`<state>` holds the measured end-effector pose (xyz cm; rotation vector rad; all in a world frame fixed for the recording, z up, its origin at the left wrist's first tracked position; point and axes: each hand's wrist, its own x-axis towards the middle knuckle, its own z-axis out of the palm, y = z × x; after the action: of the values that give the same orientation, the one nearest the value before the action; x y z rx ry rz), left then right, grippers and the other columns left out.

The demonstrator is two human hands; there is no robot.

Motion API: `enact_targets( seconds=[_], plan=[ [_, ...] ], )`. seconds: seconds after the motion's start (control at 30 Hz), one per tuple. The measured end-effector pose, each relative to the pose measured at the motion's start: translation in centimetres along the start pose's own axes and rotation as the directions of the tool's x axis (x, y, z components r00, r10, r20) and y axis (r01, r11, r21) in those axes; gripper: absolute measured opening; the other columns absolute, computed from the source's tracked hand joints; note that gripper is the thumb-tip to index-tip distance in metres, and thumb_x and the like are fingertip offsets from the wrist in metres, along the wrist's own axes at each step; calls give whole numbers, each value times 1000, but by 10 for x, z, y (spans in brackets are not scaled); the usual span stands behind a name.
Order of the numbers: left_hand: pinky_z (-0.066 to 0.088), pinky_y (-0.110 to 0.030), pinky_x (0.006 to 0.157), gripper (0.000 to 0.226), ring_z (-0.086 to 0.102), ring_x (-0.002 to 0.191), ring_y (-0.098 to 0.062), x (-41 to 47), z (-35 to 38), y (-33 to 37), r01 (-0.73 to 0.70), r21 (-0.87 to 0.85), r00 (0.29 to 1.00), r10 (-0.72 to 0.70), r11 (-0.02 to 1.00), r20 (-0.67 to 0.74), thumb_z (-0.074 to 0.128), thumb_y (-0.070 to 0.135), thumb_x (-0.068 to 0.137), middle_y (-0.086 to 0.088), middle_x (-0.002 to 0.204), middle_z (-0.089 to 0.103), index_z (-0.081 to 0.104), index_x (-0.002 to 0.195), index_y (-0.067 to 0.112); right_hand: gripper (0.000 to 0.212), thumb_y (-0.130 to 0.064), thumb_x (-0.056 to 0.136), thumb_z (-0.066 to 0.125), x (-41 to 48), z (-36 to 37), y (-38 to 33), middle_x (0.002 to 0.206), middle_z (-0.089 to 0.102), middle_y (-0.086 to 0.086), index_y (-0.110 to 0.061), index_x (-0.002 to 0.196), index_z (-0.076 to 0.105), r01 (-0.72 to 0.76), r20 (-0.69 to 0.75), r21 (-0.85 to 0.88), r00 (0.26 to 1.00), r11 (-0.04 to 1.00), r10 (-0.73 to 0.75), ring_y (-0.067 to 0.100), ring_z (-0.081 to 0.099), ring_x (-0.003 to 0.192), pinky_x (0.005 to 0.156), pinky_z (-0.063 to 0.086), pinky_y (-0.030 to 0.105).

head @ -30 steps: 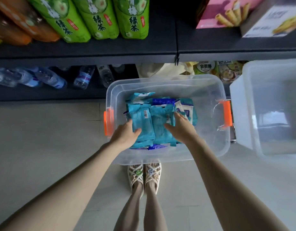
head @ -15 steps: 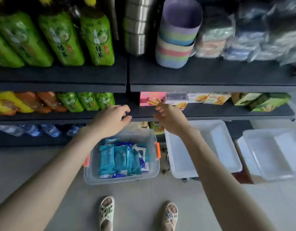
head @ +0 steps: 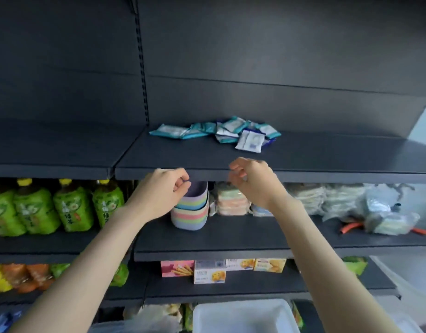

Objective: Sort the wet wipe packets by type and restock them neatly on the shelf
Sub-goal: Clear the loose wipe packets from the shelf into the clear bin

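- Near: left hand [head: 162, 188] and right hand [head: 251, 181], both arms extended upward to the front edge; fingers loosely curled, gripping nothing.
- Middle: shelf [head: 327, 157], 2 hands poised at its lip, probably to reach in.
- Far: wet wipe packets [head: 216, 132] in a loose heap near the back, types overlapping; sorting appears outstanding.

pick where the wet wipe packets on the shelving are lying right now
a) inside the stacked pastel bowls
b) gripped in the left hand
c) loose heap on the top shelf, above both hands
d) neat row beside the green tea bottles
c: the wet wipe packets lie jumbled on the top shelf, higher than the left hand and right hand, neither of which holds a packet.
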<state>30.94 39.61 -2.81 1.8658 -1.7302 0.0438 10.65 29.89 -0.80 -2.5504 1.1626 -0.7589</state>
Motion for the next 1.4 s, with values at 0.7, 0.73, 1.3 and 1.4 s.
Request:
enact_targets(
  seconds=[0.7, 0.73, 1.3, 1.4],
  plan=[
    [45, -32, 86, 30, 56, 104, -20, 288, 114, 9, 36, -153, 998, -43, 988, -40, 53, 29, 95, -4, 119, 58, 59, 117, 10, 82, -55, 83, 63, 213, 0, 145, 139, 35, 15, -9, 142, 28, -435, 59, -85, 896, 896, 440, 35, 30, 130, 100, 36, 40],
    [43, -32, 89, 33, 54, 109, -22, 300, 120, 11, 40, -156, 998, -47, 987, -42, 52, 30, 95, -6, 122, 55, 57, 120, 8, 89, -59, 78, 66, 219, 0, 150, 138, 35, 15, -8, 141, 28, -461, 76, -75, 881, 884, 466, 34, 31, 129, 100, 36, 38],
    [42, -39, 95, 50, 50, 114, -29, 340, 141, 11, 455, -82, 890, -453, 886, 51, 68, 48, 79, -9, 123, 55, 56, 111, 12, 55, -16, 70, 82, 250, 1, 195, 95, 65, 6, -4, 115, 53, -375, -109, 434, 881, 819, 461, 24, 64, 87, 65, 45, 27],
    [35, -38, 101, 62, 37, 125, -34, 334, 142, 14, 498, -117, 867, -497, 859, 38, 67, 45, 81, -16, 133, 39, 46, 121, 4, 43, -22, 71, 81, 268, 3, 192, 96, 67, 10, -3, 102, 57, -384, -53, 406, 896, 829, 441, 28, 64, 87, 60, 46, 26]
  ],
)
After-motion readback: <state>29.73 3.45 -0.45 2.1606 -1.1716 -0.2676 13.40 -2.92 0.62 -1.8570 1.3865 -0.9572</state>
